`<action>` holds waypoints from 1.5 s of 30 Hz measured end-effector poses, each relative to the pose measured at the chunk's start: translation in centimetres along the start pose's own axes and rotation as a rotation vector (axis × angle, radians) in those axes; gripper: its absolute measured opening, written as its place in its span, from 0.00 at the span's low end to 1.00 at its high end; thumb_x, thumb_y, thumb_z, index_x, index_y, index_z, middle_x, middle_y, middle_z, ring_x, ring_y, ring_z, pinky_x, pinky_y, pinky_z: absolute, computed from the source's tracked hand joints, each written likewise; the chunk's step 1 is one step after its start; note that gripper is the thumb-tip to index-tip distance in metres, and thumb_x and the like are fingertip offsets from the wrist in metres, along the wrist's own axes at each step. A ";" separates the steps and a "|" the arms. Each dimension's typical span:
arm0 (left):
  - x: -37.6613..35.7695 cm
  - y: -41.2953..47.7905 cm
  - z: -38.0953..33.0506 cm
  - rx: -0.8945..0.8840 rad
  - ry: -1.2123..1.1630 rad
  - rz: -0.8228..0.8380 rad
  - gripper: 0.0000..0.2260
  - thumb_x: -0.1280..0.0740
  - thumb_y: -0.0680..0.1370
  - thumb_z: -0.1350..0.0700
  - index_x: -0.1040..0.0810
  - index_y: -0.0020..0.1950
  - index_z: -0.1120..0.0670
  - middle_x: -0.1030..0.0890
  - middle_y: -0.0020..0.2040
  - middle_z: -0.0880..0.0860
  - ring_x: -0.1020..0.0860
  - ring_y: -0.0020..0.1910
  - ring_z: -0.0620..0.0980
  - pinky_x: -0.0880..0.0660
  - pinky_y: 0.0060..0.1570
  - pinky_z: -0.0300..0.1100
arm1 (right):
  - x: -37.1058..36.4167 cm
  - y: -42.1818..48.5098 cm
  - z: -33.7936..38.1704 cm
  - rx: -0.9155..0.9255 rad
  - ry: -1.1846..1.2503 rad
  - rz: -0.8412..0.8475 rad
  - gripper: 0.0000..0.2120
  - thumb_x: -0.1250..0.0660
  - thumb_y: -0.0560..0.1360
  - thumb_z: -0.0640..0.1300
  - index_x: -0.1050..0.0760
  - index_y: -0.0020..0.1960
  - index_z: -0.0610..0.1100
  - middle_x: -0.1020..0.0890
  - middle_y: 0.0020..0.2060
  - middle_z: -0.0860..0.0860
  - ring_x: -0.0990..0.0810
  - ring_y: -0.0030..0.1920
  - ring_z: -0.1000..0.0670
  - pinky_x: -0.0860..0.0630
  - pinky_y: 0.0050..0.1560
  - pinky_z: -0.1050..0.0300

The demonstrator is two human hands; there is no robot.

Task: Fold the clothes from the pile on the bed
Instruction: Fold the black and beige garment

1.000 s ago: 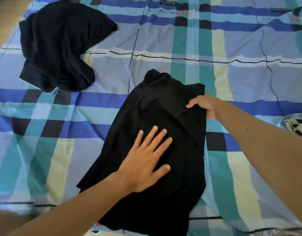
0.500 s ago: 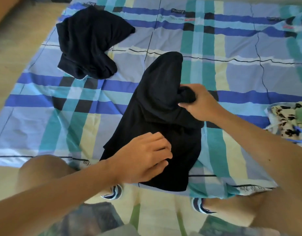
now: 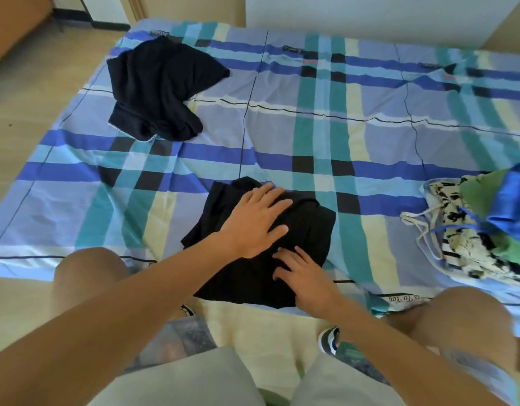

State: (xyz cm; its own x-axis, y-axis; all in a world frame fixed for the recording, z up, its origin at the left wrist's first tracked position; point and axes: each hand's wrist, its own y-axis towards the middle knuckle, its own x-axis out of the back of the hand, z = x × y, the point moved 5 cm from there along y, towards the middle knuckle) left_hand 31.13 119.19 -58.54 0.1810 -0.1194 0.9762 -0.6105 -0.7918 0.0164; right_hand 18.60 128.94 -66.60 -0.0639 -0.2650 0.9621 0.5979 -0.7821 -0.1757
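Black garment (image 3: 308, 230) under flat left hand (image 3: 253, 222) and right hand (image 3: 307, 275)

Two black garments (image 3: 247, 284) (image 3: 162, 89), one pile (image 3: 472, 238), two hands (image 3: 253, 222) (image 3: 310, 278).

Inspection finding: one legible item. Printed lettering (image 3: 405, 298) reading "es To You" stands on the hem of the bed sheet (image 3: 282, 136), at the near edge of the bed. It lies to the right of the fingers (image 3: 285, 254) of the right hand (image 3: 307, 278) and closer to the person. It appears upside down from this view, and its opening letters cannot be seen.

Dark script marks (image 3: 291, 49) on the sheet's far stripes, well beyond the fingers (image 3: 272, 197) of the left hand (image 3: 253, 227), are too small to read. Red marks (image 3: 310, 62) just beside them are likewise illegible.
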 end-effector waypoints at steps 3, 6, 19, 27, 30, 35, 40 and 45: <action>-5.5 -1.8 2.4 0.093 0.118 0.247 0.34 0.45 0.82 0.38 0.56 0.82 0.48 0.58 0.82 0.52 0.63 0.80 0.56 0.56 0.78 0.61 | -0.5 -0.7 -0.4 -0.040 0.078 0.113 0.24 0.32 0.68 0.41 0.26 0.65 0.49 0.38 0.76 0.47 0.48 0.80 0.47 0.59 0.79 0.47; -7.8 -3.9 4.2 0.159 0.131 0.302 0.38 0.45 0.81 0.36 0.66 0.80 0.46 0.65 0.81 0.52 0.67 0.79 0.57 0.56 0.77 0.64 | 2.9 -0.3 -1.2 -0.111 0.258 -0.104 0.18 0.33 0.70 0.48 0.23 0.59 0.48 0.24 0.62 0.51 0.28 0.66 0.49 0.33 0.71 0.46; -10.0 -4.5 8.4 0.433 -0.107 0.263 0.35 0.47 0.80 0.34 0.58 0.81 0.44 0.61 0.82 0.52 0.63 0.80 0.57 0.56 0.76 0.65 | -1.6 2.4 -8.5 -0.707 0.275 -0.100 0.42 0.48 0.75 0.72 0.64 0.80 0.58 0.62 0.80 0.49 0.63 0.79 0.43 0.51 0.74 0.27; -10.1 -6.0 10.7 0.960 -0.498 -0.207 0.55 0.26 0.60 0.28 0.47 0.76 0.53 0.51 0.80 0.57 0.46 0.78 0.64 0.39 0.72 0.67 | -1.9 0.2 -8.7 -0.997 1.022 -0.476 0.60 0.21 0.67 0.53 0.63 0.81 0.52 0.49 0.80 0.51 0.45 0.79 0.48 0.43 0.75 0.52; -10.2 -5.2 11.1 0.966 -0.766 -0.179 0.54 0.26 0.58 0.27 0.45 0.76 0.48 0.37 0.75 0.54 0.32 0.72 0.58 0.32 0.70 0.60 | -1.9 0.6 -8.5 -0.903 1.014 -0.442 0.60 0.21 0.68 0.51 0.64 0.80 0.57 0.47 0.80 0.53 0.43 0.78 0.49 0.42 0.74 0.54; -10.8 -3.7 10.5 0.952 -1.254 0.041 0.52 0.30 0.61 0.24 0.50 0.79 0.37 0.39 0.79 0.46 0.36 0.76 0.53 0.38 0.75 0.58 | -1.1 1.4 -7.7 -0.859 1.023 -0.436 0.60 0.21 0.68 0.49 0.65 0.79 0.60 0.46 0.80 0.50 0.42 0.77 0.46 0.41 0.74 0.50; -10.5 -3.6 8.8 0.935 -1.432 0.091 0.54 0.33 0.58 0.20 0.51 0.79 0.34 0.39 0.79 0.45 0.37 0.76 0.52 0.41 0.76 0.57 | -1.0 1.7 -7.3 -0.833 1.100 -0.474 0.58 0.22 0.70 0.44 0.64 0.79 0.62 0.47 0.80 0.54 0.43 0.78 0.50 0.44 0.74 0.53; -9.0 -3.2 6.1 0.892 -1.379 0.033 0.52 0.18 0.57 0.40 0.39 0.77 0.42 0.27 0.70 0.48 0.26 0.66 0.52 0.31 0.70 0.57 | 0.8 0.8 -7.4 -0.793 1.148 -0.524 0.53 0.25 0.72 0.39 0.59 0.79 0.63 0.44 0.78 0.51 0.40 0.76 0.51 0.43 0.71 0.59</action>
State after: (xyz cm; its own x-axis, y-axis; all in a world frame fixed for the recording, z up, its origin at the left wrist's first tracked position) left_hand 36.13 119.17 -68.74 0.9849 -0.1669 0.0469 -0.1061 -0.7939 -0.5987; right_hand 13.10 123.90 -67.56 -0.9328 0.1424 0.3312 -0.2466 -0.9222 -0.2980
